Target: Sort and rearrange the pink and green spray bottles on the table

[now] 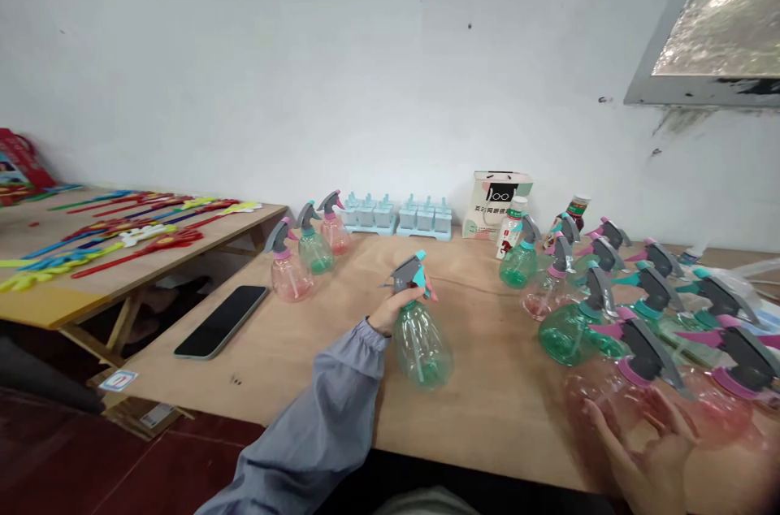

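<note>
A pale wall (pixel 292 52), with a framed panel (pixel 712 28) high at right, rises behind a wooden table (pixel 487 426) where a person handles spray bottles with both hands. A second table (pixel 140 273) at left bears rows of red, blue, yellow and green sticks (pixel 176 240). A grey-blue sleeve (pixel 332 397) reaches in from the near edge; its left hand (pixel 395 309) grasps the neck of a clear green spray bottle (pixel 423 348), upright at the middle of the table with its turquoise nozzle up. At right, the right hand (pixel 655 450), somewhat blurred, has its fingers spread against the body of a pink spray bottle (pixel 634 365), foremost in a crowded cluster of green and pink bottles (pixel 569 332); whether it grips firmly, one cannot tell. Three more spray bottles (pixel 291 275), two pink and one green, stand in a slanting row left of centre. Near the wall are a printed carton (pixel 496 202) and two light-blue moulds (pixel 369 216) side by side, with a white bottle (pixel 510 231) just beside the carton. A dark-screened phone (pixel 223 322) lies near the left edge, and a small label (pixel 119 380) marks the corner.
</note>
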Available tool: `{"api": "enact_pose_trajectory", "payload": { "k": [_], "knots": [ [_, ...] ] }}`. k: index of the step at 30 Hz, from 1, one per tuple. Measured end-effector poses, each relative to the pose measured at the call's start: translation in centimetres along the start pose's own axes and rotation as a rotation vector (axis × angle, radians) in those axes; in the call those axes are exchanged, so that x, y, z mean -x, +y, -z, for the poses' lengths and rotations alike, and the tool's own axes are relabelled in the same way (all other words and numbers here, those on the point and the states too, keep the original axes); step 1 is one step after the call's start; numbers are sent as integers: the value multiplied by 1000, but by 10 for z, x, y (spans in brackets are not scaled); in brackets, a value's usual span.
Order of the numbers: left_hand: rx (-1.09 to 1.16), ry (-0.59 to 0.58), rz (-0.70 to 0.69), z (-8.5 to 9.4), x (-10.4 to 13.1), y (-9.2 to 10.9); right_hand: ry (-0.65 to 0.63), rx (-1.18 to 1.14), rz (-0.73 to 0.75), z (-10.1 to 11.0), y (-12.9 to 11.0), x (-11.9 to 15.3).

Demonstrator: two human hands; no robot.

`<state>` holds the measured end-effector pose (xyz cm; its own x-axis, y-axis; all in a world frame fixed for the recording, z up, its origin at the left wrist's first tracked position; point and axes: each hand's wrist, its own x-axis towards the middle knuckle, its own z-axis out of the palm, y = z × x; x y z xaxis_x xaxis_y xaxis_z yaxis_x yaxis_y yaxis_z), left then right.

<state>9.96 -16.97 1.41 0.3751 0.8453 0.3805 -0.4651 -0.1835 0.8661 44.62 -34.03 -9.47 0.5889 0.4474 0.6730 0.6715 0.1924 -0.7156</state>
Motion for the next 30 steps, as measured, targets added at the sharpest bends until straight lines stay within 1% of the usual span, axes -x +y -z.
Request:
{"api": "enact_pose_trajectory", "payload": {
  "k": [2,3,5,7,10,12,15,17,20,21,23,26,28,30],
  "knots": [
    [-16,-68,-14,0,1,1,-36,49,23,-3,-5,11],
    [-19,-77,-17,-1,1,2,-58,63,46,-6,-7,17],
    [-30,-52,0,-3,2,2,-106,77,131,-15,-12,27],
    [-60,-37,27,-5,2,3,-148,75,231,-30,-20,34],
    [-59,-89,16,-5,1,2,-244,12,307,-60,-36,32],
    [-29,-94,-12,-3,1,1,-312,-25,305,-82,-47,24],
    [-48,-30,-10,-1,0,2,-386,-80,269,-113,-57,9],
    [-80,-20,8,0,-1,3,-411,-139,235,-132,-60,0],
    [-77,-49,16,0,-1,4,-458,-236,163,-156,-62,-9],
    [-68,-43,13,0,-2,3,-473,-265,137,-163,-62,-10],
    [-53,8,19,1,-3,1,-483,-307,97,-174,-61,-11],
    [-62,92,40,2,-3,1,-442,-316,81,-182,-60,-10],
    [-82,79,32,0,-2,3,-419,-305,88,-184,-59,-8],
    [-111,31,6,-3,-1,5,-414,-295,100,-183,-58,-7]
  ]
}}
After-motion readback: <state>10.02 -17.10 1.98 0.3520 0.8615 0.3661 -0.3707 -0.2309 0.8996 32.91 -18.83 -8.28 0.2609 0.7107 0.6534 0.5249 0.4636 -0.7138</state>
